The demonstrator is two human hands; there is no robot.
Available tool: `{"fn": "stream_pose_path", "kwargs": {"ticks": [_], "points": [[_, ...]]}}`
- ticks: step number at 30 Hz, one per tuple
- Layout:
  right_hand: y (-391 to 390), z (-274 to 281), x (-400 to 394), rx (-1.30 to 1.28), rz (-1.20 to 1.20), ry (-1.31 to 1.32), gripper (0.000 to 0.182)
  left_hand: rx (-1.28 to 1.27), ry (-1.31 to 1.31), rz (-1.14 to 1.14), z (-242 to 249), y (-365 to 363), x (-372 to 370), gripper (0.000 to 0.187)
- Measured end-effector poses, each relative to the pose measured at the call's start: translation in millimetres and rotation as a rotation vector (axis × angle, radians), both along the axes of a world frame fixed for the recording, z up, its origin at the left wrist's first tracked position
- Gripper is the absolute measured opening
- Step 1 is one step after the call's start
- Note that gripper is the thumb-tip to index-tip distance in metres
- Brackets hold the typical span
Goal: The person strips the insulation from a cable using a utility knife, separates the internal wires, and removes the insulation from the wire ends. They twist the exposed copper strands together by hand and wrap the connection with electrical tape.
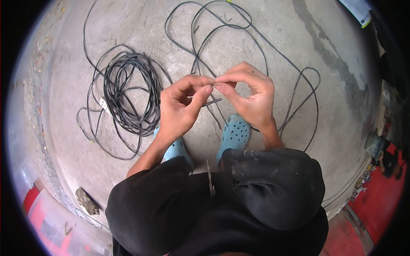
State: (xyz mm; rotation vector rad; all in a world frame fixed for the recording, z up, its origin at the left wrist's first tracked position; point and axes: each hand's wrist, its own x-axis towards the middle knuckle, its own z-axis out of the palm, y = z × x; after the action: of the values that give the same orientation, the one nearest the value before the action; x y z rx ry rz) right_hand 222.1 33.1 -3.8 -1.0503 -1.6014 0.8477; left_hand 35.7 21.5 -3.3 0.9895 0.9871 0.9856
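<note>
My left hand [181,100] is closed, thumb and index finger pinched together. From under its thumb sticks the cut end of a black cable [213,102], and a short pale strand [190,97] shows by its fingers. My right hand [251,91] is closed in a pinch too, its fingertips meeting those of the left. Whatever lies between the touching fingertips is too small and covered to make out. Both hands are held above the floor, in front of the knees.
A thick coil of black cable [112,87] lies on the concrete floor [273,25] at left, with a white socket block [104,105] at its edge. Loose cable loops [317,81] spread at right. Light blue clogs [235,130] are below the hands. A stone [86,201] lies lower left.
</note>
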Motion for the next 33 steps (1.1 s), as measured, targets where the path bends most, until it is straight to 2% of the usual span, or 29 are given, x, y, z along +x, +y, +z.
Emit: {"fn": "stream_pose_path", "kwargs": {"ticks": [5,11,14,20,26,29,32,33], "points": [[-4,8,0,0.017,0.000,-0.060,0.016,0.043,0.027,-0.027,-1,-2,0,0.009],[-6,1,2,-0.007,-0.012,0.006,0.009,0.110,0.036,-0.036,-2,-3,1,0.006],[-10,-4,-3,-0.136,0.021,0.201,0.007,0.110,0.012,-0.036,-3,-2,-2,0.007],[-10,0,-4,-0.156,0.096,0.242,0.008,-0.008,-0.147,-0.020,3,0,-6,0.012],[-9,1,-4,-0.088,0.125,0.171,0.007,0.023,-0.056,-0.077,5,1,-9,0.011],[-9,-1,-7,-0.099,0.116,0.216,0.008,0.061,-0.043,-0.076,4,0,-12,0.009],[-12,4,-16,-0.230,0.030,0.366,0.010,0.126,-0.033,-0.005,2,-2,-11,0.008],[-11,3,-15,-0.214,0.043,0.332,0.010,0.135,-0.013,-0.003,3,-2,-11,0.007]]}}
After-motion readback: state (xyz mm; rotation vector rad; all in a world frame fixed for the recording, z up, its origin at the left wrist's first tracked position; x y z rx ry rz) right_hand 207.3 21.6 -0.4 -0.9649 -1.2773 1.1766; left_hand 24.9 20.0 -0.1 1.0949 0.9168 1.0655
